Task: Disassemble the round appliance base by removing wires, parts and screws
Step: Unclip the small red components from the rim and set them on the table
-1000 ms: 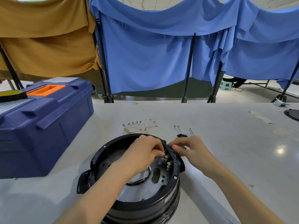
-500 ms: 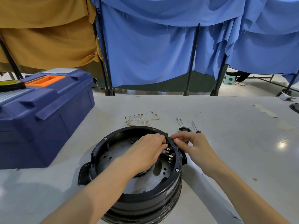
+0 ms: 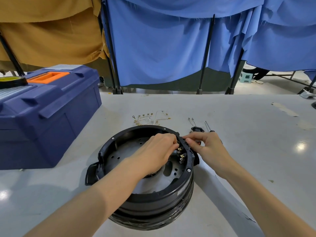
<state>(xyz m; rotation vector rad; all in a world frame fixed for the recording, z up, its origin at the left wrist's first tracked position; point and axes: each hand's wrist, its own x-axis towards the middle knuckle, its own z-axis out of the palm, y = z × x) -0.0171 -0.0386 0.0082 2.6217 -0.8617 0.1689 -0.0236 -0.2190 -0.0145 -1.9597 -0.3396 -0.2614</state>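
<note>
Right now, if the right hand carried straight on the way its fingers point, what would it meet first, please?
The right hand points leftward at the black rim of the appliance base, which its fingertips seem to touch already; just beyond are the left hand's fingers. Depth is uncertain.

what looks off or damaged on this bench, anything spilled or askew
Nothing spilled or broken. The round base sits flat on the table, both hands at its far-right rim. The removed wires lie in a loose cluster beyond it. Only oddities: worn tape patches on the tabletop, far right.
</note>
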